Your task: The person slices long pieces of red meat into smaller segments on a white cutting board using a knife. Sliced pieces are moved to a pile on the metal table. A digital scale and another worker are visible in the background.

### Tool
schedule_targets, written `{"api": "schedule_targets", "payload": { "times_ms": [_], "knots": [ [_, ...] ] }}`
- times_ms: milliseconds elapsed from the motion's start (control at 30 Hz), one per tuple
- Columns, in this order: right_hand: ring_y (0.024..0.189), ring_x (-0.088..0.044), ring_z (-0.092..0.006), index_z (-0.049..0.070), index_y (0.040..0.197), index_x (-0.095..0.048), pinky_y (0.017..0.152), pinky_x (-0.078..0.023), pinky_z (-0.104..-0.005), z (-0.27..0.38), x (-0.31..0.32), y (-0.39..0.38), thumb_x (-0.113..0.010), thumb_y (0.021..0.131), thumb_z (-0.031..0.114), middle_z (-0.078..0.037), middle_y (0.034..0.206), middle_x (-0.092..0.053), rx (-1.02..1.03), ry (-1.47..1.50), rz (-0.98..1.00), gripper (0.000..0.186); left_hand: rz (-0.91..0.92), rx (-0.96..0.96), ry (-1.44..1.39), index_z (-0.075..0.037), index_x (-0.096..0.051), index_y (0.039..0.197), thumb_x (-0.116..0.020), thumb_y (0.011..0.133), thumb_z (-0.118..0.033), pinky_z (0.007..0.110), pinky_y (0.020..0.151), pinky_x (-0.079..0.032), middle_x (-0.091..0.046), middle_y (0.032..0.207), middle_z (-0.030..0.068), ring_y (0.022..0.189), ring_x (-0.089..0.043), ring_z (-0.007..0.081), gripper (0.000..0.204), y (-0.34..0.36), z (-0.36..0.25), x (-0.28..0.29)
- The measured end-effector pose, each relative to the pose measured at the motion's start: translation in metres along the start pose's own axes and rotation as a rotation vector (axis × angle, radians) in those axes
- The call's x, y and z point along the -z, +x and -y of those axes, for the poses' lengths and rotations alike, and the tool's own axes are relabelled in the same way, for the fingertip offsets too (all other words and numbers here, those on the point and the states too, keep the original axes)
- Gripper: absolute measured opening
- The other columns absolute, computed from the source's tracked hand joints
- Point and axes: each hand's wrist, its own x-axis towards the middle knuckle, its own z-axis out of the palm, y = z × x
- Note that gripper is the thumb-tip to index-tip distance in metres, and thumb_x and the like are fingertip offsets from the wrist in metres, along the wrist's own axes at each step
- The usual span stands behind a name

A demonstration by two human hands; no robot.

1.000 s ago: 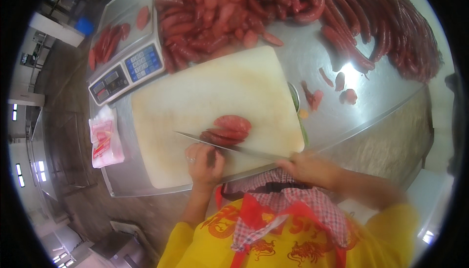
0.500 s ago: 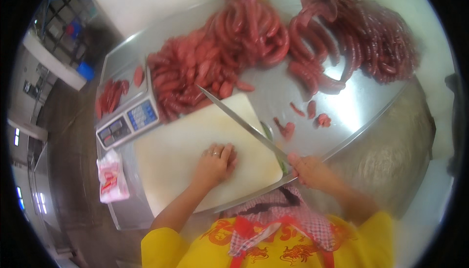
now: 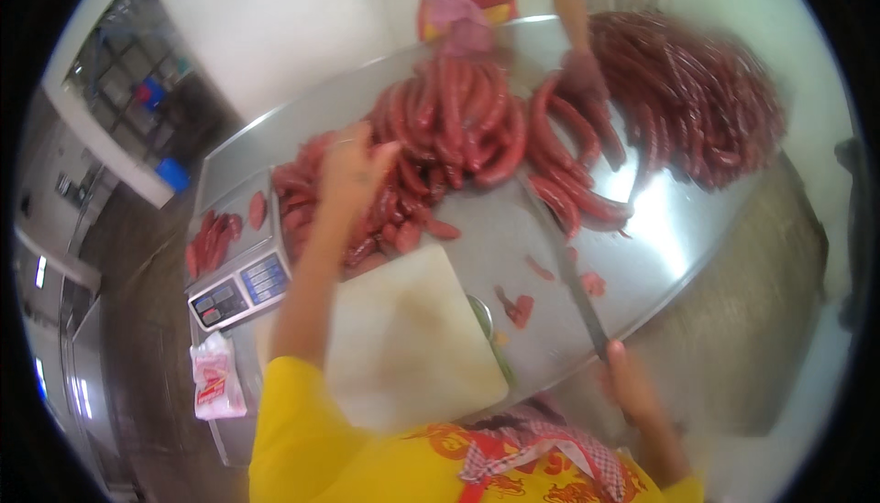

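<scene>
At the far left a small bag [image 3: 218,377] with red contents lies on the table [image 3: 660,228] edge, just below a scale [image 3: 240,285] whose pan carries a few sausage pieces [image 3: 213,239]. Right of the scale, the left hand [image 3: 353,171] reaches out over the sausage heap [image 3: 385,201], fingers spread apart and resting on the links; whether it has one gripped I cannot tell. The white board [image 3: 408,338] lies bare below the heap, near the table edge. Scraps [image 3: 518,306] dot the steel just right of it. Further right, the right hand [image 3: 628,393] is clamped on the handle of a knife [image 3: 573,274], its blade pointing away across the table toward long sausages [image 3: 568,173]. At the far side another person's hand [image 3: 582,72] rests on those sausages, with a larger pile [image 3: 706,100] on the right.
</scene>
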Motion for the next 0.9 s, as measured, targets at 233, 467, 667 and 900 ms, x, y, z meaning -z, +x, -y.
{"api": "schedule_targets", "payload": {
  "times_ms": [233, 467, 667, 900],
  "knots": [
    [0.040, -0.047, -0.0148, 0.009, 0.065, -0.054, 0.039, -0.035, -0.0293, -0.012, 0.017, -0.006, -0.032, 0.097, 0.065, -0.003, 0.048, -0.047, -0.067, 0.110, -0.158, 0.068, 0.435, 0.249, -0.448, 0.011, -0.020, 0.141, -0.069, 0.079, -0.051, 0.048, 0.094, -0.047, -0.060, 0.112, 0.0357, 0.106, -0.059, 0.0481, 0.100, -0.044, -0.182, -0.185],
    [0.039, -0.049, -0.0158, -0.001, 0.070, -0.055, 0.038, -0.038, -0.0285, -0.030, 0.026, -0.006, -0.035, 0.094, 0.071, -0.007, 0.051, -0.050, -0.113, 0.173, -0.155, 0.078, 0.302, 0.690, -0.689, 0.009, 0.000, 0.147, -0.080, 0.067, -0.025, 0.045, 0.106, -0.040, -0.030, 0.144, 0.0341, 0.127, -0.044, 0.0447, 0.118, -0.030, -0.226, -0.225],
    [0.040, -0.050, -0.0157, -0.002, 0.072, -0.057, 0.039, -0.040, -0.0290, -0.024, 0.019, -0.009, -0.036, 0.094, 0.070, -0.007, 0.052, -0.051, -0.016, 0.154, -0.141, 0.078, 0.429, 0.439, -0.299, -0.011, -0.031, 0.142, -0.074, 0.069, -0.016, 0.045, 0.096, -0.046, -0.054, 0.120, 0.0344, 0.113, -0.054, 0.0470, 0.085, -0.043, -0.238, -0.235],
    [0.042, -0.051, -0.0147, -0.002, 0.072, -0.059, 0.041, -0.041, -0.0288, -0.037, 0.024, -0.019, -0.037, 0.095, 0.067, -0.006, 0.053, -0.053, 0.023, 0.136, -0.133, 0.076, 0.515, 0.626, -0.605, -0.004, -0.034, 0.136, -0.067, 0.073, -0.016, 0.044, 0.095, -0.047, -0.061, 0.117, 0.0280, 0.113, -0.059, 0.0409, 0.072, -0.031, -0.179, -0.192]
  ]
}}
